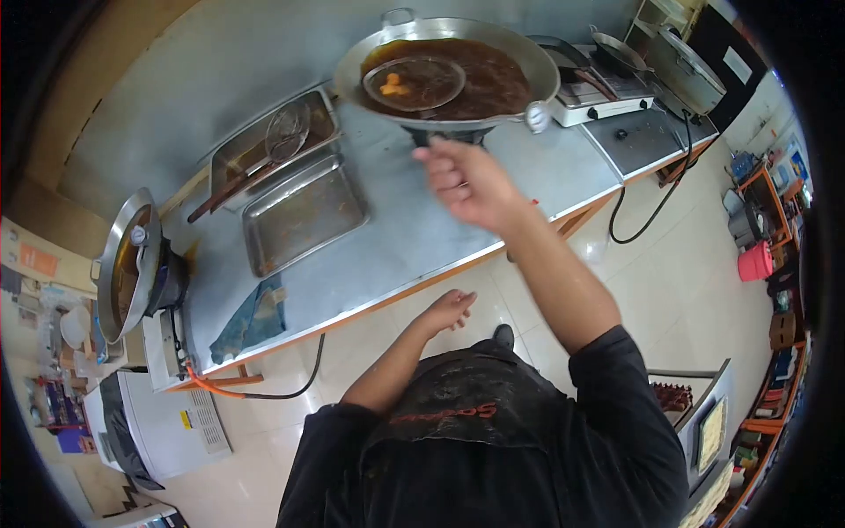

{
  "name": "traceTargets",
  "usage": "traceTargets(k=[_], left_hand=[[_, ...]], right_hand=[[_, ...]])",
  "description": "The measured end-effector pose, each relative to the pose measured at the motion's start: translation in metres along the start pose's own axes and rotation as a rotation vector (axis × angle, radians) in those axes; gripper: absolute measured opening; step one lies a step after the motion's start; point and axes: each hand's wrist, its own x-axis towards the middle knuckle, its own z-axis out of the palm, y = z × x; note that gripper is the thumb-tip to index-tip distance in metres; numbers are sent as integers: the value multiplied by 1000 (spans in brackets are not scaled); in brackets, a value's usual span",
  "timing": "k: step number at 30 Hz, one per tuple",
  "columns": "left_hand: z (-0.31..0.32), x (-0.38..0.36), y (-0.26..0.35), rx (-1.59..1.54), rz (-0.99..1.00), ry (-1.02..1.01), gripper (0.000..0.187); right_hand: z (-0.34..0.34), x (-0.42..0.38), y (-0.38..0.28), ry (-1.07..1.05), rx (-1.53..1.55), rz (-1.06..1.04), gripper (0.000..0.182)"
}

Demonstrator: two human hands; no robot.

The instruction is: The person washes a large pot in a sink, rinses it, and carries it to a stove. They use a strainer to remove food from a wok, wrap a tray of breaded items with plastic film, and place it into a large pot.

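Note:
My right hand (471, 183) is raised over the worktop just in front of a large wok (547, 75). Its fingers are curled in, with thumb and index finger close together; whatever they hold, if anything, is hidden. Dark brown oil (497, 79) fills the wok. In the oil, at the left, lies a round wire strainer (440, 92) with a few small orange pieces (393, 85) on it. A dial thermometer (537, 116) is fixed at the wok's front rim. Below the table edge hangs my left hand (447, 312), loosely bent, its thumb apart from the fingers and nothing visible in it.
Left of the wok are a shallow metal tray (304, 216) and a deeper pan (326, 114) with a wooden-handled skimmer (288, 132) across it. A second wok (114, 304), a blue cloth (251, 326), a white stove (607, 101) and a lidded pot (682, 66) stand around the worktop.

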Motion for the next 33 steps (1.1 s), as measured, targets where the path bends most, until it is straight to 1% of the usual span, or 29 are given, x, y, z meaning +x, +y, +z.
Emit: traceTargets(k=[1,3,5,8,9,11,14,15,18,22,28,33], left_hand=[[17,25,18,-164,75,-5,57],[49,75,42,-501,225,-9,56],[75,110,65,-667,514,-116,53],[97,145,72,-1042,630,-138,45],[104,145,78,-1105,595,-97,44],[93,198,65,-1229,158,-20,41],[95,214,66,-1354,200,-55,38],[97,218,68,-1369,217,-46,38],[106,227,72,-1407,262,-11,37],[116,233,81,-1436,301,47,35],[126,238,87,-1483,327,188,33],[136,245,93,-1496,347,388,32]], right_hand=[[4,-1,2,40,-44,-20,20],[3,-6,1,20,24,30,16],[6,-16,-2,18,-14,34,14],[8,-32,-14,32,-48,47,11],[6,-36,-19,40,-59,55,10],[2,-41,-27,29,-21,69,10],[-8,-45,-34,-2,-21,82,10],[-12,-47,-37,-12,-31,83,10],[-16,-55,-42,47,-66,91,11],[-21,-61,-48,46,-83,108,10],[-33,-60,-53,4,-63,119,13],[-30,-64,-51,34,-92,110,11]])
